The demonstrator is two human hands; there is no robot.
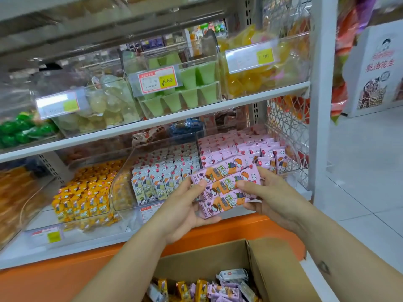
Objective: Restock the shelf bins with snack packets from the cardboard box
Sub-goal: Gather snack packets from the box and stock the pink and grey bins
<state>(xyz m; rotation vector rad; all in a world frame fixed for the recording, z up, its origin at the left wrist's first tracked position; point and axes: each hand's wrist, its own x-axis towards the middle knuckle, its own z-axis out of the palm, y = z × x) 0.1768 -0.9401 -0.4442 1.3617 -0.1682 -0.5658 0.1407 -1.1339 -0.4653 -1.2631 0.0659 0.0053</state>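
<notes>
A stack of three pink snack packets [224, 185] is held between both my hands in front of the lowest shelf. My left hand [185, 205] grips its left end and my right hand [265, 192] grips its right end. Just behind it stands the clear bin of pink packets [244, 149], filled in rows. To its left are a bin of white packets [165, 171] and a bin of yellow packets [87, 192]. The open cardboard box [257, 271] sits below my arms with mixed yellow, pink and white packets [209, 288] inside.
The shelf above carries clear bins of green jelly cups [185, 88], yellow jellies [261, 79] and pale jellies [104, 105] with price tags. An orange base [65, 273] runs under the shelves. A white post [322, 105] bounds the unit at right; a white printed box [377, 68] stands beyond.
</notes>
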